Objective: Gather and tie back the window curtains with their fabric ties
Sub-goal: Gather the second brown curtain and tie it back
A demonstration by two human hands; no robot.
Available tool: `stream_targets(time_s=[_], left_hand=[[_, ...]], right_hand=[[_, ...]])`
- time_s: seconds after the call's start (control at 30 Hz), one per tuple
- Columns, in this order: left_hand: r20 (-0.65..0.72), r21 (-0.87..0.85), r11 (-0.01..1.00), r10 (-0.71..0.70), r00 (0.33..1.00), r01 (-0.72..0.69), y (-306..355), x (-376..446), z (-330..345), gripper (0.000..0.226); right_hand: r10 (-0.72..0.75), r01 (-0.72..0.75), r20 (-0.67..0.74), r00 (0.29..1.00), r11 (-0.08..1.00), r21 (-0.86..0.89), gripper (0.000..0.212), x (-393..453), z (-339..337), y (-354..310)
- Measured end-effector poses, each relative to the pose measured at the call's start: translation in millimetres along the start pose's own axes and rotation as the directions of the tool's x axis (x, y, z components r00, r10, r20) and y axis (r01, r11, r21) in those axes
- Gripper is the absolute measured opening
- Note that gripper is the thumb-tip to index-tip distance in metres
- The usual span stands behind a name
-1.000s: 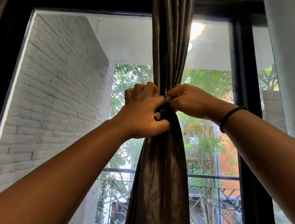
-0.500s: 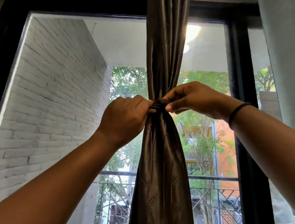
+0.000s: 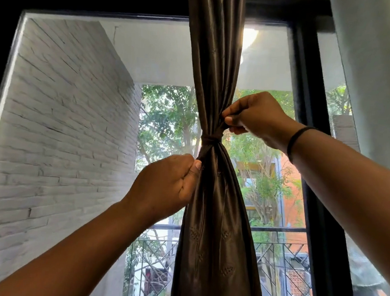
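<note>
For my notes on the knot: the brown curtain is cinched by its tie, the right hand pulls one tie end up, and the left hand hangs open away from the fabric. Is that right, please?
Not quite. In the head view the left hand is not open or apart; it pinches the other tie end against the curtain, just below the tie. The right hand does pull one end up.

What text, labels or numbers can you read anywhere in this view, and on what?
None can be read.
The dark brown satin curtain carries only embroidered leaf motifs, no lettering.
The thin black wristband on the right arm is plain.
The white painted brick wall shows no sign.
The buildings beyond the black metal balcony railing are too blurred to show any text.
</note>
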State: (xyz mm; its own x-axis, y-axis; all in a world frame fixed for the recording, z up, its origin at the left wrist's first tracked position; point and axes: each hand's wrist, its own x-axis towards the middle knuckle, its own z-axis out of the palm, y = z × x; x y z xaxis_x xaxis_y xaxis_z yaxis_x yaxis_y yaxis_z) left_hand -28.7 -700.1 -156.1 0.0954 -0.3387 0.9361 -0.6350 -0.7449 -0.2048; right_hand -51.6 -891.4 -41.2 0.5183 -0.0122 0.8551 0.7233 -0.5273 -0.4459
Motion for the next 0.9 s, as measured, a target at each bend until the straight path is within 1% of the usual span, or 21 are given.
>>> stream_targets(time_s=[0.1,0.2,0.27,0.33,0.4,0.43,0.47,0.53,0.57,0.6,0.67,0.73,0.8,0.83,0.9], left_hand=[[-0.061,-0.182,0.983,-0.017,0.998,0.005,8.9,-7.2,2.6,0.037],[-0.094,-0.372,0.928,-0.064,0.994,0.025,14.4,-16.0,2.2,0.040],[-0.082,-0.468,0.881,-0.120,0.989,0.068,15.5,-22.6,0.2,0.047],[-0.038,-0.543,0.828,-0.192,0.981,0.141,11.6,-28.5,0.0,0.048],[0.058,-0.624,0.743,-0.264,0.963,0.241,0.4,-32.2,2.1,0.039],[0.114,-0.653,0.695,-0.304,0.946,0.302,-6.3,-33.4,3.8,0.038],[0.173,-0.678,0.629,-0.365,0.915,0.379,-13.8,-34.6,5.9,0.038],[0.313,-0.728,0.429,-0.486,0.816,0.535,-27.8,-35.9,9.0,0.037],[0.385,-0.730,0.345,-0.507,0.771,0.591,-32.9,-36.1,9.7,0.036],[0.448,-0.712,0.298,-0.503,0.739,0.635,-36.3,-35.7,11.4,0.035],[0.530,-0.656,0.278,-0.491,0.691,0.701,-39.0,-32.6,12.6,0.033],[0.546,-0.606,0.305,-0.512,0.663,0.735,-38.3,-24.9,11.1,0.032],[0.509,-0.609,0.322,-0.542,0.668,0.725,-35.8,-14.7,6.7,0.031],[0.483,-0.628,0.314,-0.560,0.673,0.712,-34.7,-8.8,4.6,0.031],[0.440,-0.671,0.286,-0.589,0.678,0.684,-33.1,2.2,1.5,0.026]], right_hand=[[0.048,-0.047,-0.059,0.997,0.999,0.006,0.029,4.5,7.4,-1.2],[0.106,-0.106,-0.065,0.992,0.994,0.012,0.024,8.7,14.1,-6.6],[0.118,-0.116,-0.063,0.991,0.993,0.039,0.019,9.0,19.3,-10.8],[0.101,-0.096,-0.068,0.993,0.993,0.061,0.021,7.4,25.7,-12.0],[0.062,-0.059,-0.064,0.996,0.997,0.051,0.023,4.2,28.5,-12.8],[0.032,-0.031,-0.053,0.998,0.999,0.026,0.023,2.0,27.9,-13.3],[0.001,-0.001,-0.026,1.000,1.000,0.007,0.021,-1.1,26.6,-15.0],[-0.057,0.053,0.079,0.995,0.998,0.046,0.011,-10.5,21.5,-19.2],[-0.079,0.068,0.120,0.990,0.993,0.096,0.010,-14.7,18.8,-21.1],[-0.096,0.075,0.140,0.985,0.987,0.144,0.011,-18.3,16.0,-22.8],[-0.103,0.069,0.150,0.983,0.974,0.217,0.011,-21.9,12.7,-25.3],[-0.067,0.022,0.162,0.985,0.965,0.261,0.010,-21.0,11.1,-23.7],[-0.001,-0.037,0.155,0.988,0.968,0.247,0.014,-17.0,10.1,-16.9],[0.044,-0.081,0.149,0.988,0.966,0.247,0.017,-15.6,9.7,-12.1],[0.134,-0.178,0.179,0.975,0.949,0.261,0.021,-16.0,12.2,0.2]])
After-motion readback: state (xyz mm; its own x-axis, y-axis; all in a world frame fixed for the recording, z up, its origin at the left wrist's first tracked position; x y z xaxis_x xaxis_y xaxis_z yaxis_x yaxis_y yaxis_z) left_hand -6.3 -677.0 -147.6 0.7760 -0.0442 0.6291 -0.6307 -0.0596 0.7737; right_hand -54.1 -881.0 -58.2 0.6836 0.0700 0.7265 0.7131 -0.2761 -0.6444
